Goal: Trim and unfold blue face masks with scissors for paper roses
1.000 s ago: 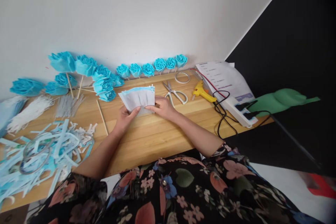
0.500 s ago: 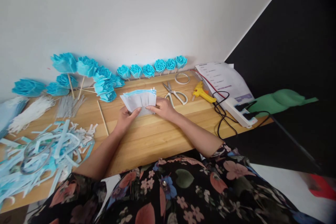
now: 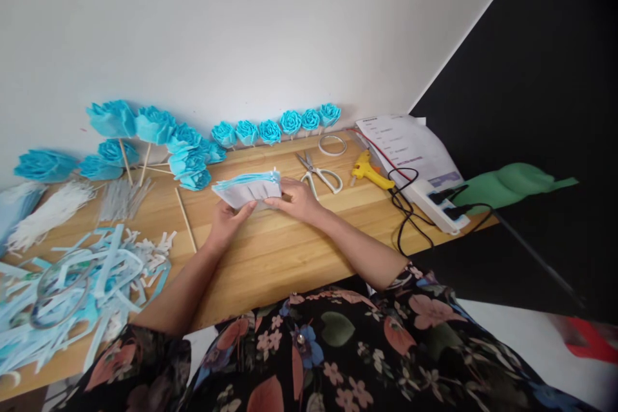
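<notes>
A stack of pleated white-and-blue face mask sheets [image 3: 250, 188] is held above the table, its white side facing me and its blue upper edges slightly fanned. My left hand [image 3: 228, 224] grips the lower left corner, thumb on the front. At the lower right, my right hand [image 3: 298, 201] pinches the stack the same way, fingers behind it and out of sight. Just beyond my right hand lie open scissors [image 3: 321, 175] with white handles. A thin wooden stick [image 3: 186, 220] rests on the table left of my left hand.
Blue paper-like roses [image 3: 269, 132] line the wall, several on sticks. Mask strips [image 3: 103, 277], white ear loops [image 3: 53, 211] and thin wires [image 3: 124, 199] cover the left side. At right are a tape ring [image 3: 333, 145], yellow glue gun [image 3: 371, 171], power strip [image 3: 437, 209] with black cords, and papers [image 3: 410, 147].
The stack has tipped back, showing more of its blue top edges, and moved slightly left and down with both hands. The whole view has shifted a little.
</notes>
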